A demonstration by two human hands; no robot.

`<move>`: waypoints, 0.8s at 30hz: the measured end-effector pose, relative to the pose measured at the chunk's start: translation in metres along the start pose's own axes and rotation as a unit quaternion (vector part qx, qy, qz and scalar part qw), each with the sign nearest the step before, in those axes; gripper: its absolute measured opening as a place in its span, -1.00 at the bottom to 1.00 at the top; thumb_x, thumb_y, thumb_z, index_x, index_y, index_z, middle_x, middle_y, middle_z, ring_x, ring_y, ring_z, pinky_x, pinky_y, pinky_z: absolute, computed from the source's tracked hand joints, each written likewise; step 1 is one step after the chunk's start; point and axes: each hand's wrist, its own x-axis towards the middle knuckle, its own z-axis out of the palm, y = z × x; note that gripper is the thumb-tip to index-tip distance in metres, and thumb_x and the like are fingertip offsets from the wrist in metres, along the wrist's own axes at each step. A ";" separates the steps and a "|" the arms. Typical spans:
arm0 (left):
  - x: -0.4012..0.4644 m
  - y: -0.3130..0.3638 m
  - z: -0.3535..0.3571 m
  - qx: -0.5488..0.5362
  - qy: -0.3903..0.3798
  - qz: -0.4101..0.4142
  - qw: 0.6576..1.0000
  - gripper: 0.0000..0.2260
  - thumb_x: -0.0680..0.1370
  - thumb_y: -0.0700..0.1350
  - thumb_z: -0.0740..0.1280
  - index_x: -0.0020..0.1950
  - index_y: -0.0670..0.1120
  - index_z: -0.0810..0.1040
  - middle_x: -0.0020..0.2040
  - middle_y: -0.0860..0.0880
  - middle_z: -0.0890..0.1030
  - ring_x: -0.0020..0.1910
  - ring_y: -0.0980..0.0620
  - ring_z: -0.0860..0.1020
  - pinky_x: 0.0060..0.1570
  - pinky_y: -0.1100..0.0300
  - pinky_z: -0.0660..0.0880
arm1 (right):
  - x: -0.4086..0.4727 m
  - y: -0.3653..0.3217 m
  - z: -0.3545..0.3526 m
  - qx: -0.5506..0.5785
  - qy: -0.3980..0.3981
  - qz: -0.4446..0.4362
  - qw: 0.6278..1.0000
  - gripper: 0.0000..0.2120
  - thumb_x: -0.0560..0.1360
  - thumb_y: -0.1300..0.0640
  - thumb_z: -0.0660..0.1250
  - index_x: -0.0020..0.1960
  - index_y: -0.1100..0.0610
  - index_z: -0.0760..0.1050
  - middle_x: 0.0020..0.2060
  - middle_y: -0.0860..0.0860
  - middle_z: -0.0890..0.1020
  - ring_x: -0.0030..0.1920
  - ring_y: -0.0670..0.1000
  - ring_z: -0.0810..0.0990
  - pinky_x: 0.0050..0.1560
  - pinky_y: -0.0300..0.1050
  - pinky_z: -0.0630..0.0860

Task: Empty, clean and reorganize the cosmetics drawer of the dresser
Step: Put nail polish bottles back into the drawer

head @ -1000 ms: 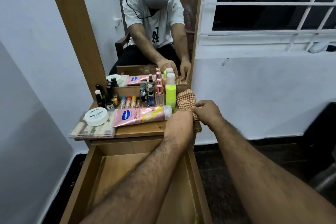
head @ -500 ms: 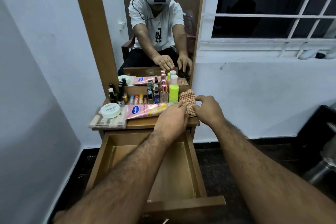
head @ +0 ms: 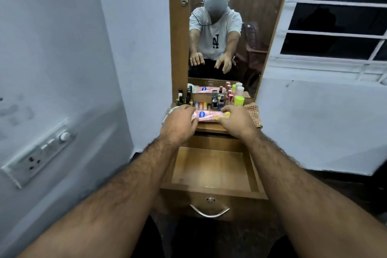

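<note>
**Returning the Pink Tube to the Cleaned Drawer**

Both hands are closing on the pink tube, which is lying crosswise on the dresser top. The left hand is grasping the tube's end at 9 o'clock, fingers curled around it. The right hand is grasping the end at 3 o'clock, near the yellow print.

The drawer is standing pulled out at 6 o'clock of the tube, and its floor is showing bare wood. Judging from this, emptying and wiping are done and restocking is starting.

Procedure, as advised:
- Lift the tube level, supporting both ends, so that it is not sagging.
- Clear the small bottles standing at 12 o'clock; they are close and are likely to topple if brushed.
- Avoid dragging the checked cloth lying at 3 o'clock, just beside the right hand.
- Lay the tube flat along a drawer wall, leaving floor space for the upright items.
</note>
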 end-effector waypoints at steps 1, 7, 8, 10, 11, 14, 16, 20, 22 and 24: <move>-0.006 -0.006 -0.006 0.002 0.003 -0.006 1.000 -0.63 0.62 0.00 0.26 0.42 -0.06 0.47 0.37 -0.04 0.51 0.29 -0.04 0.48 0.25 0.10 0.43 | -0.004 -0.008 0.003 -0.001 -0.009 -0.004 1.000 -0.61 0.48 -0.03 0.40 0.27 0.04 0.57 0.24 0.09 0.56 0.19 0.13 0.56 0.19 0.00 0.53; -0.032 -0.049 -0.025 0.002 0.004 -0.049 0.999 -0.63 0.62 -0.02 0.26 0.40 -0.09 0.48 0.33 -0.09 0.54 0.24 -0.07 0.52 0.20 0.08 0.46 | -0.023 -0.040 0.029 0.010 -0.051 -0.022 0.998 -0.60 0.50 0.01 0.42 0.31 0.07 0.55 0.26 0.05 0.59 0.20 0.04 0.56 0.19 -0.04 0.52; -0.032 -0.052 -0.026 0.002 0.005 -0.054 0.999 -0.63 0.62 -0.02 0.26 0.41 -0.09 0.48 0.32 -0.09 0.54 0.25 -0.07 0.52 0.20 0.07 0.45 | -0.023 -0.041 0.030 0.014 -0.050 -0.020 0.998 -0.60 0.50 0.01 0.43 0.31 0.08 0.55 0.24 0.05 0.60 0.19 0.04 0.57 0.19 -0.05 0.52; -0.030 -0.061 -0.026 -0.002 0.008 -0.065 0.998 -0.64 0.63 -0.03 0.26 0.40 -0.10 0.48 0.32 -0.10 0.54 0.25 -0.08 0.52 0.21 0.06 0.45 | -0.019 -0.045 0.033 0.022 -0.047 -0.015 0.999 -0.61 0.50 0.04 0.42 0.30 0.09 0.55 0.20 0.05 0.63 0.16 0.04 0.58 0.17 -0.04 0.54; -0.027 -0.065 -0.025 -0.006 0.011 -0.070 0.997 -0.65 0.63 -0.03 0.27 0.40 -0.10 0.48 0.31 -0.10 0.55 0.24 -0.08 0.52 0.21 0.06 0.44 | -0.016 -0.045 0.035 0.029 -0.042 -0.012 0.999 -0.63 0.51 0.05 0.41 0.29 0.08 0.54 0.18 0.06 0.64 0.14 0.05 0.59 0.15 -0.04 0.55; -0.011 -0.075 -0.018 -0.031 0.017 -0.086 0.996 -0.66 0.62 -0.07 0.29 0.39 -0.09 0.49 0.27 -0.10 0.58 0.22 -0.09 0.54 0.21 0.04 0.45 | 0.002 -0.045 0.042 0.062 -0.023 0.002 0.998 -0.70 0.51 0.06 0.40 0.23 0.07 0.56 0.09 0.03 0.66 0.08 0.05 0.60 0.05 -0.10 0.53; 0.003 -0.081 -0.012 -0.050 0.022 -0.094 0.994 -0.66 0.61 -0.11 0.30 0.39 -0.09 0.50 0.25 -0.09 0.60 0.20 -0.09 0.55 0.20 0.04 0.48 | 0.017 -0.045 0.046 0.084 -0.009 0.009 0.996 -0.75 0.51 0.11 0.41 0.18 0.08 0.58 0.03 0.01 0.66 0.07 0.04 0.60 0.02 -0.17 0.47; 0.043 -0.094 0.009 -0.096 0.038 -0.115 0.988 -0.68 0.61 -0.15 0.31 0.37 -0.10 0.52 0.23 -0.08 0.62 0.19 -0.08 0.57 0.23 0.02 0.49 | 0.058 -0.043 0.059 0.117 0.012 0.017 0.993 -0.87 0.50 0.24 0.36 0.00 0.05 0.57 -0.16 -0.05 0.61 -0.07 -0.01 0.60 -0.08 -0.19 0.50; 0.065 -0.103 0.021 -0.114 0.048 -0.127 0.984 -0.69 0.61 -0.17 0.30 0.36 -0.09 0.53 0.21 -0.07 0.64 0.18 -0.06 0.58 0.24 0.04 0.49 | 0.082 -0.041 0.069 0.129 0.019 0.021 0.991 -0.84 0.51 0.27 0.31 0.01 0.06 0.58 -0.12 -0.03 0.64 -0.15 -0.07 0.58 -0.24 -0.28 0.45; 0.087 -0.110 0.034 -0.130 0.056 -0.135 0.981 -0.69 0.61 -0.19 0.30 0.36 -0.09 0.53 0.20 -0.05 0.64 0.17 -0.04 0.58 0.24 0.07 0.49 | 0.108 -0.039 0.081 0.139 0.020 0.021 0.990 -0.79 0.53 0.29 0.28 0.07 0.07 0.59 -0.05 -0.01 0.65 -0.14 -0.09 0.58 -0.32 -0.35 0.41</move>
